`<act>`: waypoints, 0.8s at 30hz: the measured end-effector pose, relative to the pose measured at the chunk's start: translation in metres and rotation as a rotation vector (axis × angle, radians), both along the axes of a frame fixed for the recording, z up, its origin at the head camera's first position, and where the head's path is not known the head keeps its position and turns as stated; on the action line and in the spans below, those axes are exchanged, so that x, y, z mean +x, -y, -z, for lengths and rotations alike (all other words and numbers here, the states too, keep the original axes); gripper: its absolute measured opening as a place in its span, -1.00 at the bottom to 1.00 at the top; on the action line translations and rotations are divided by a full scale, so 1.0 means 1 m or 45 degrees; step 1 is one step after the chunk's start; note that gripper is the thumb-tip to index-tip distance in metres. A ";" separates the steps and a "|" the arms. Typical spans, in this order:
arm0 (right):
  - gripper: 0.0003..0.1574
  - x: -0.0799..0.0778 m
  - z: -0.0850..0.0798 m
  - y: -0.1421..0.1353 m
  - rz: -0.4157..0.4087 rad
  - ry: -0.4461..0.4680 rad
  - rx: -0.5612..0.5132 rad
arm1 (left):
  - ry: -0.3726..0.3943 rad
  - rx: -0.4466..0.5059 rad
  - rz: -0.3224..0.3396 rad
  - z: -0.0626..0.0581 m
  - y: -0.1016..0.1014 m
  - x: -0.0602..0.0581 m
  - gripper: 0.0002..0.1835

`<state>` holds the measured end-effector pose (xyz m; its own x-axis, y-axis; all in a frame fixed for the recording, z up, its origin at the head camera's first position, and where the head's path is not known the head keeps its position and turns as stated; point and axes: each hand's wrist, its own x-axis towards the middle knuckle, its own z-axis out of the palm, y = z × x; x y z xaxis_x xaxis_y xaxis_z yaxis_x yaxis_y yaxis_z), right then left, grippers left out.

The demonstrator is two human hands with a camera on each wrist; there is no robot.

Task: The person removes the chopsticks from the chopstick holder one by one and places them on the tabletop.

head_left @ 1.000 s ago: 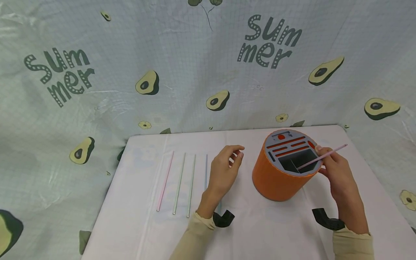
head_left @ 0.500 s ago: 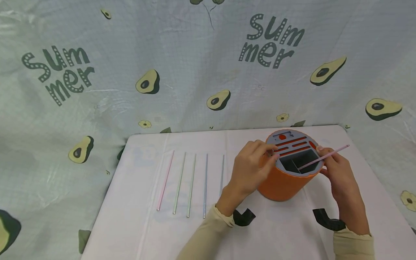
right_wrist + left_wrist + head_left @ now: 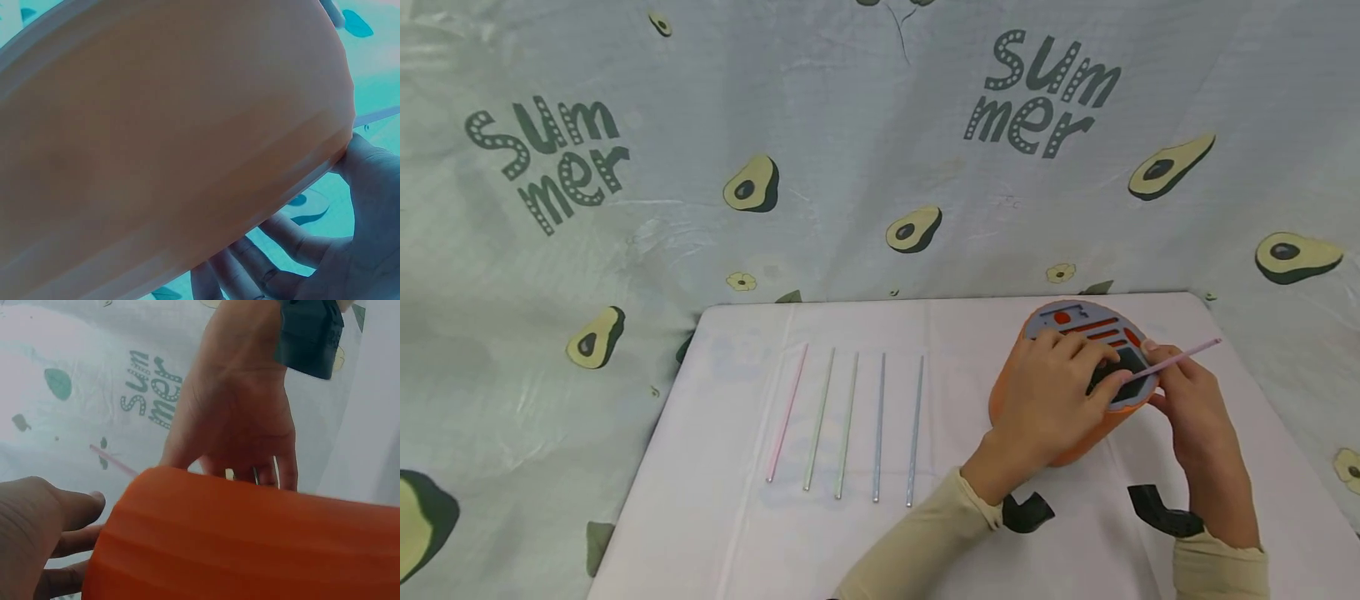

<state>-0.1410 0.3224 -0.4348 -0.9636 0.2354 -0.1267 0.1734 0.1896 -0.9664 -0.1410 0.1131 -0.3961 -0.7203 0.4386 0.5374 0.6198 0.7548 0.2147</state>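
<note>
An orange cylindrical desk organizer (image 3: 1090,439) with a grey slotted top stands tilted at the table's right side. My right hand (image 3: 1202,408) grips its rim, thumb at the top edge and fingers against the side wall. A thin pink stick (image 3: 1208,345) leans from the organizer's large dark compartment across the right thumb. My left hand (image 3: 1052,392) reaches over the grey top, its thumb and fingers spread apart at the compartment and the thumb near the stick's lower part. In the left wrist view, the left hand (image 3: 44,531) shows a gap between thumb and fingers; the organizer's wall hides some fingertips.
Several thin sticks lie in a spaced row on the white table (image 3: 737,550): a pink one (image 3: 787,412) at the left, green ones (image 3: 818,419) beside it, then blue ones (image 3: 916,429). Behind the table hangs an avocado-print sheet (image 3: 820,125).
My left hand has moved right, from above the stick row to over the organizer's compartment. The right hand keeps its grip, and the pink stick still leans in the opening.
</note>
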 end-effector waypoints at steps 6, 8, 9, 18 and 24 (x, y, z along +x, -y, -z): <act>-0.75 0.002 0.000 0.000 0.006 -0.036 -0.077 | 0.040 -0.200 -0.028 -0.009 -0.014 0.005 -0.76; -0.75 0.002 -0.001 0.000 0.010 -0.039 -0.092 | 0.045 -0.261 -0.026 -0.012 -0.017 0.005 -0.78; -0.74 0.002 -0.001 0.000 0.011 -0.033 -0.090 | 0.062 -0.289 -0.022 -0.014 -0.018 0.005 -0.78; -0.62 0.000 -0.001 0.001 0.001 0.051 -0.049 | 0.311 -0.565 0.003 -0.031 -0.030 -0.001 -0.68; -0.66 0.002 -0.001 -0.001 0.006 0.015 -0.077 | 0.328 -0.528 -0.003 -0.029 -0.038 -0.007 -0.79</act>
<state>-0.1392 0.3231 -0.4341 -0.9610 0.2311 -0.1522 0.1856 0.1303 -0.9740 -0.1477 0.1509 -0.3674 -0.8080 0.5764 0.1218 0.5844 0.8104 0.0415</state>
